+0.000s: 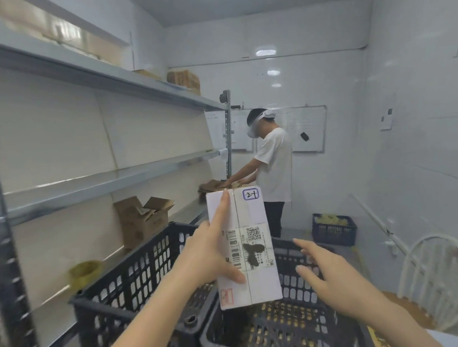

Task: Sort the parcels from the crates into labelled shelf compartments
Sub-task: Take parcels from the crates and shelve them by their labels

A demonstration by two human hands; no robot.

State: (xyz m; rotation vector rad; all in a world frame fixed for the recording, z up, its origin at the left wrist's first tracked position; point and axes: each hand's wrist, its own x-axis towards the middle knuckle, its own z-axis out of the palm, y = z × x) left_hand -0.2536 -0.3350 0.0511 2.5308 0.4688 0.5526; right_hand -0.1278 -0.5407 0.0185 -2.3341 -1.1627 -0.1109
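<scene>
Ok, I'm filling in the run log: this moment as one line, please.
left hand: holds white parcel above crate | right hand: open, empty, beside parcel

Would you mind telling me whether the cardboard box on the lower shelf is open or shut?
Open: the top flaps of the cardboard box stand up and splay outward. What is inside cannot be told.

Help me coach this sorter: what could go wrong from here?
One-handed grip: only the left hand holds the white parcel, the right hand is off it, so it could slip into the crate below. Another person works at the shelf ahead; a bump is possible.
</scene>
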